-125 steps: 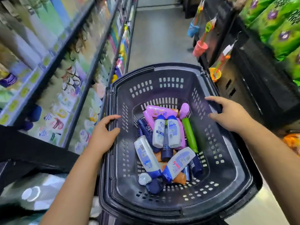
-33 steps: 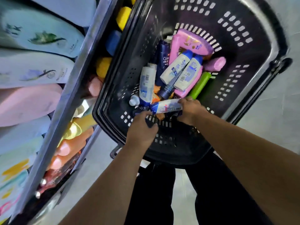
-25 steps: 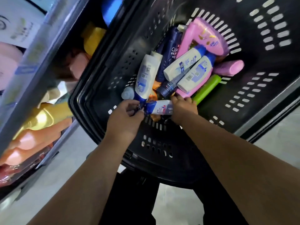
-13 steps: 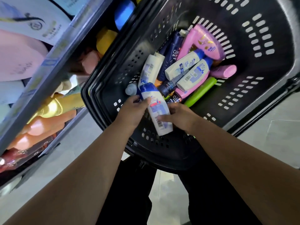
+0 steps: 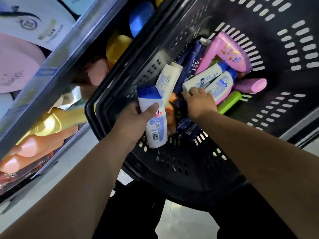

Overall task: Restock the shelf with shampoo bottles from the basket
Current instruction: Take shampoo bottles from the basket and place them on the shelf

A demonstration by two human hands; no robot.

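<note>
Black slotted plastic: the basket (image 5: 172, 169) lies tilted across the view, with its near wall lowest. Above its near-left corner the left hand (image 5: 133, 118) grips a white shampoo bottle (image 5: 155, 121). The thumb curls across the bottle's front, the blue cap points to 11 o'clock and the barcode end to 5 o'clock. At 2 o'clock from it the right hand (image 5: 198, 102) reaches palm-down into the heap, fingertips touching the base of a second white bottle (image 5: 202, 80); cannot tell whether it grips. A green bottle (image 5: 229, 102) sits at 3 o'clock of that hand. Farther in are a dark blue bottle (image 5: 191, 66), then a pink bottle (image 5: 227, 52). The shelf (image 5: 51, 75) is at 9 o'clock of the basket, with orange bottles (image 5: 34, 145) and a gold bottle (image 5: 57, 121) below its rail.
</note>
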